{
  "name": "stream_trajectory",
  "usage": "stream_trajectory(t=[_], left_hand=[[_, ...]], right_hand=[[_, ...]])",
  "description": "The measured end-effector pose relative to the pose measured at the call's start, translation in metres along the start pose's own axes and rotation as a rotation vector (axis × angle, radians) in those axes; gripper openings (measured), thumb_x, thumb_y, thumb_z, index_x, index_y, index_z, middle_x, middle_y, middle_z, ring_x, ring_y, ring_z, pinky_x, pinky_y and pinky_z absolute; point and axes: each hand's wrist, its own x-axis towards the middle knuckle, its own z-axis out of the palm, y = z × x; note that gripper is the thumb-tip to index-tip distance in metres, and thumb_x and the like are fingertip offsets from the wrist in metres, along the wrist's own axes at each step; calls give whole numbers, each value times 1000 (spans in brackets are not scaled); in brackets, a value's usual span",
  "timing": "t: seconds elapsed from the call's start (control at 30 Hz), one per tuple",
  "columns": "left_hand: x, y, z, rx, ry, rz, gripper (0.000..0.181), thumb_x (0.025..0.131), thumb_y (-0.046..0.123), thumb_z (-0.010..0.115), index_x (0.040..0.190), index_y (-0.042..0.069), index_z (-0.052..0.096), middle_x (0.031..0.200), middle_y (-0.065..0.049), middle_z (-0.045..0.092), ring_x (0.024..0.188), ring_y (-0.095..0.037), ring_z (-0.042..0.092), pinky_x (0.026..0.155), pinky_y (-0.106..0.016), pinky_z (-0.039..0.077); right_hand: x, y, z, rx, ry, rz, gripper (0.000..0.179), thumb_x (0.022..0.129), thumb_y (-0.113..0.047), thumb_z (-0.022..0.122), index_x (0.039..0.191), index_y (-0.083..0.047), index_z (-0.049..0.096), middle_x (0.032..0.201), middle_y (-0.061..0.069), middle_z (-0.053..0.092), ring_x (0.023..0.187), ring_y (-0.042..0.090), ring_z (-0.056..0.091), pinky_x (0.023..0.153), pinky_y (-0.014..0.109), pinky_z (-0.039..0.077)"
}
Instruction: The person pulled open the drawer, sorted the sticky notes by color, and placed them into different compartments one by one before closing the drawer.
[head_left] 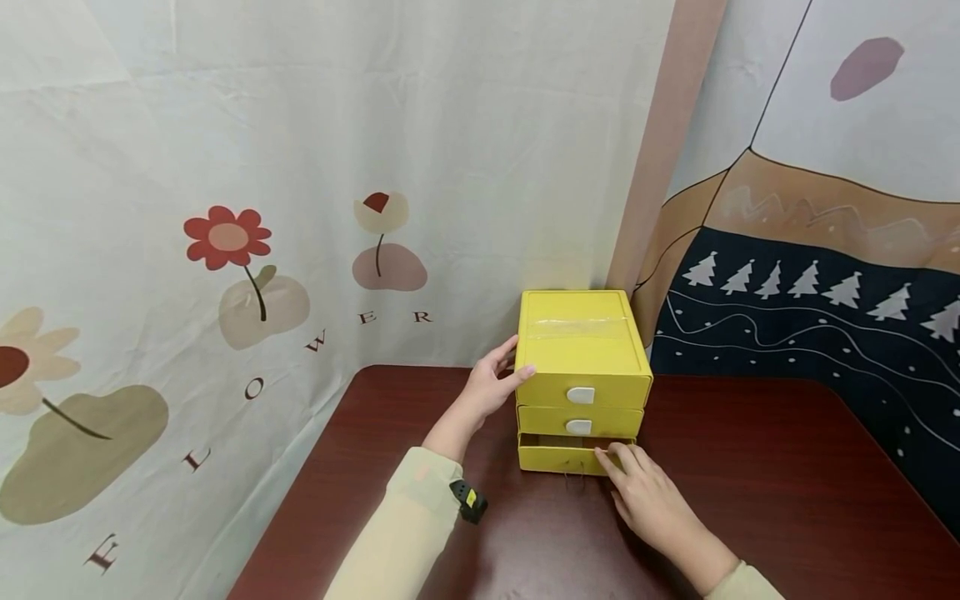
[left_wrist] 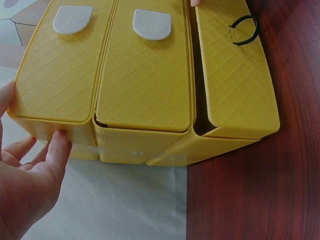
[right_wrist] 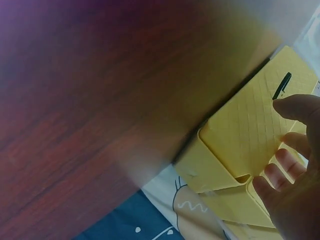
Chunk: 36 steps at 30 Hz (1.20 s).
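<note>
A yellow three-drawer box (head_left: 573,337) stands on the table, with strips of clear tape across its top. Its bottom drawer (head_left: 540,458) is pulled out a little, leaving a dark gap behind its front. My left hand (head_left: 489,385) rests on the box's left side, thumb at the upper front corner and fingers against the side wall. My right hand (head_left: 648,496) holds the bottom drawer's front, fingertips at its top rim. In the right wrist view the right thumb (right_wrist: 295,107) overlaps the drawer front beside a thin black loop handle (right_wrist: 284,84).
White tab pulls (head_left: 581,395) mark the upper two drawers, both closed or nearly so. The reddish-brown table (head_left: 750,467) extends on both sides of the box. Behind it hang a pale flower-print curtain (head_left: 480,167) and a dark cloth with white trees (head_left: 795,325).
</note>
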Motion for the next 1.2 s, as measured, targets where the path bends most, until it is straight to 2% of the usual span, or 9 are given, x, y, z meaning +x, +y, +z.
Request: stream_trajectory(t=[0.23,0.67,0.9,1.2], left_hand=[[-19,30,-1,13,-19,-1,69,92,24,63,150,12,28,150,-16,35,140,-34,29,110,-48,31],[-20,30,0,7,-10,4,69,91,24,63,150,12,29,149,-16,36,139,-32,31,108,-46,34],[-19,29,0,5,-11,8,69,91,23,63,150,12,29,149,-16,37,139,-32,31,109,-46,34],[-19,29,0,1,-6,9,68,91,22,64,149,11,30,148,-16,38,139,-32,32,108,-45,36]], right_hand=[[5,3,2,-9,4,-2,59,71,-12,78,127,-7,61,116,13,53,103,28,51,83,40,50],[7,4,4,-32,-30,3,69,68,-15,80,132,-5,55,122,15,51,108,32,50,91,44,47],[5,2,4,-63,-90,-9,74,68,-19,79,134,-3,52,128,16,48,111,34,49,98,45,42],[3,3,6,-72,-74,-38,76,65,-21,81,134,-3,52,127,15,50,112,33,48,97,46,42]])
